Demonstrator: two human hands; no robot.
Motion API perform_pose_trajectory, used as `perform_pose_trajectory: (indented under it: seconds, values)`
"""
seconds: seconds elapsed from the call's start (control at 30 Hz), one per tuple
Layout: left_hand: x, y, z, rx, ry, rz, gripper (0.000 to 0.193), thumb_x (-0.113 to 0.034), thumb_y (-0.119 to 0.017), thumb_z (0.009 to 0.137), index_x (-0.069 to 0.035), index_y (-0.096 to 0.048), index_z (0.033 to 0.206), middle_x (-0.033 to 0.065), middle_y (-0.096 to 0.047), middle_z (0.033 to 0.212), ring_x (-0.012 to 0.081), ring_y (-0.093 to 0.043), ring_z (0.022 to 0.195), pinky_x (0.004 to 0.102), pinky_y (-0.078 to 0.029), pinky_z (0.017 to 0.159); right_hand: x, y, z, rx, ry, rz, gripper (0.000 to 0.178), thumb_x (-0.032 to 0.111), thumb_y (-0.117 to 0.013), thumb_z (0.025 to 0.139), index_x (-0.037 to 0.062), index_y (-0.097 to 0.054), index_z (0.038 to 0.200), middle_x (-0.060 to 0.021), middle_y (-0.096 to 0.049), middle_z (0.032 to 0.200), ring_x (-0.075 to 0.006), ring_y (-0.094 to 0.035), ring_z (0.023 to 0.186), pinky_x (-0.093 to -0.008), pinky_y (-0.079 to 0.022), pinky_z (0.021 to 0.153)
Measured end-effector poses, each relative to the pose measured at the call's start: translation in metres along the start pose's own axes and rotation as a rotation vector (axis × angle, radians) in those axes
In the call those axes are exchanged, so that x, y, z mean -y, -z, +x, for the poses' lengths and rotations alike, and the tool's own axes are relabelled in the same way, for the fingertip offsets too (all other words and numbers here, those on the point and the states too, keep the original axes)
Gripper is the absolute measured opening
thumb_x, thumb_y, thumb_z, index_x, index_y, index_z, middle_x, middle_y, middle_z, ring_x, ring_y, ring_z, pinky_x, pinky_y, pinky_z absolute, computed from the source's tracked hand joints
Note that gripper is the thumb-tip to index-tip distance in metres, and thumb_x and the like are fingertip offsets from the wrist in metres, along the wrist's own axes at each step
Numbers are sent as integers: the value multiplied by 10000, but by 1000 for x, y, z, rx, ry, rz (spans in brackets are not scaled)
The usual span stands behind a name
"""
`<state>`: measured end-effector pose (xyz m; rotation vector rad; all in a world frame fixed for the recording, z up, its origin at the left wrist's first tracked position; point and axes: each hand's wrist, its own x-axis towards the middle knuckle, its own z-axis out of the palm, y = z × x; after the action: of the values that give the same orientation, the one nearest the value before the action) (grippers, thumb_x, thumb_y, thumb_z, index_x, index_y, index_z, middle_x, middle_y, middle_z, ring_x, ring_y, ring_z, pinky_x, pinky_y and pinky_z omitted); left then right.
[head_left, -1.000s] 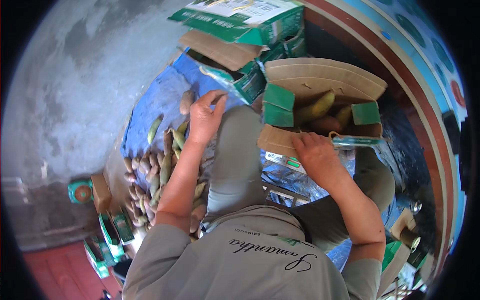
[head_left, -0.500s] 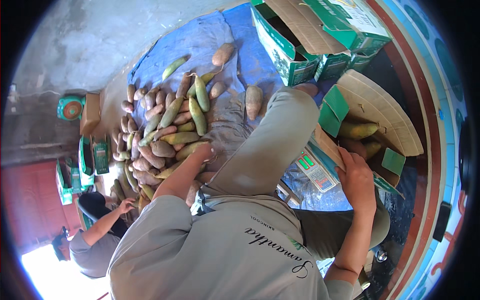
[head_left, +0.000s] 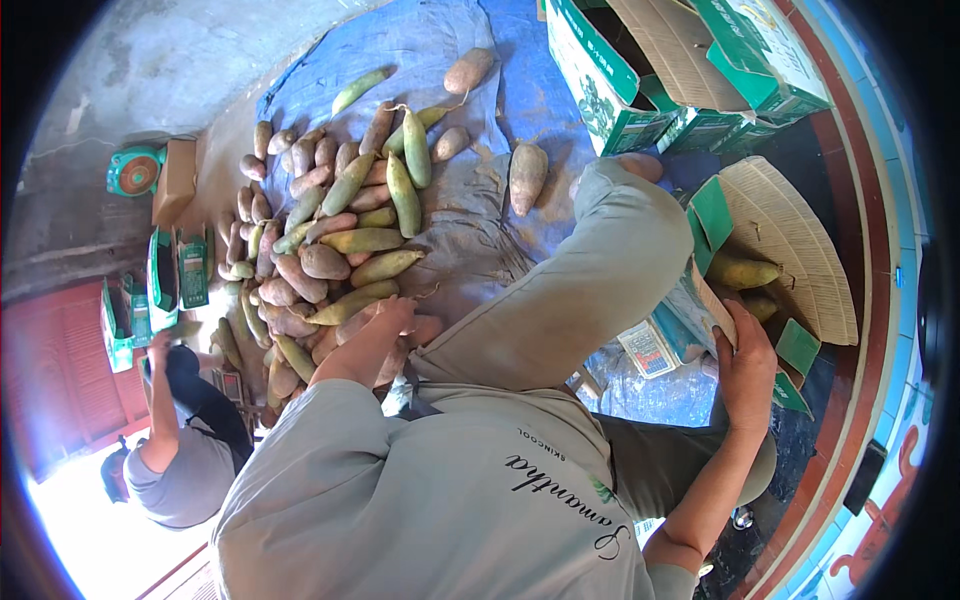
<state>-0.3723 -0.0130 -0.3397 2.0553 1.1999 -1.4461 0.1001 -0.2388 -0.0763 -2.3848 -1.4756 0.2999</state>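
Observation:
My left hand (head_left: 390,318) is at the near edge of a big pile of long root vegetables (head_left: 325,262), some green, some reddish-brown. Its fingers curl over a reddish root vegetable (head_left: 425,330); part of the grip is hidden. On the right, my right hand (head_left: 748,350) is closed on a flap of an open cardboard box (head_left: 800,235), thumb to the near side. Inside that box lie green root vegetables (head_left: 742,271). Beside the flap, partly covered, stands a digital scale (head_left: 648,350) with a keypad.
Green and white cartons (head_left: 600,100) stand at the far right. A blue tarp (head_left: 545,110) lies under the pile, with one loose root (head_left: 527,178) by my knee. At the left are a co-worker (head_left: 165,475), more green cartons (head_left: 160,285) and a small green fan (head_left: 135,171).
My left hand has drawn back slightly and curled over a reddish root. My right hand stays on the box flap. The co-worker's arm has moved from the pile toward the left cartons. The view has shifted.

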Motion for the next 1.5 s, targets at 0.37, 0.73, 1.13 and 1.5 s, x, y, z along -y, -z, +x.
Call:
perform_pose_trajectory:
  seconds: [0.37, 0.73, 1.13, 1.5]
  values:
    - [17, -8, -6, -161, 227, -9, 454, -190, -626, 862, -184, -513, 1303, 85, -491, 1327, 276, -480, 1248, 469, -440, 978, -5, -2, 4, 16, -108, -1, 408, -13, -651, 788, 67, -590, 1183, -160, -646, 1101, -359, -620, 1007, -424, -497, 854]
    - [32, 5, -10, -134, 277, -125, 321, -170, -631, 866, -111, -595, 1179, 120, -577, 1260, 314, -595, 1152, 411, -518, 913, -2, -3, 3, -26, -47, -15, 415, -11, -668, 760, 63, -593, 1162, -160, -652, 1045, -365, -627, 955, -433, -508, 812]
    - [41, 92, -26, -484, 124, -309, 719, -370, -829, 632, -69, -515, 1205, 188, -574, 1191, 349, -600, 1091, 425, -520, 888, -1, -5, -10, -46, 68, -56, 434, 52, -717, 710, 41, -591, 1125, -142, -610, 924, -328, -598, 895, -428, -494, 781]
    - [-29, 157, -4, -756, -88, -386, 696, -339, -837, 663, -30, -450, 1152, 223, -598, 1091, 368, -604, 1041, 444, -504, 870, -2, -6, -24, -24, 86, -35, 428, 105, -717, 728, 50, -590, 1133, -118, -603, 941, -311, -592, 922, -411, -497, 788]
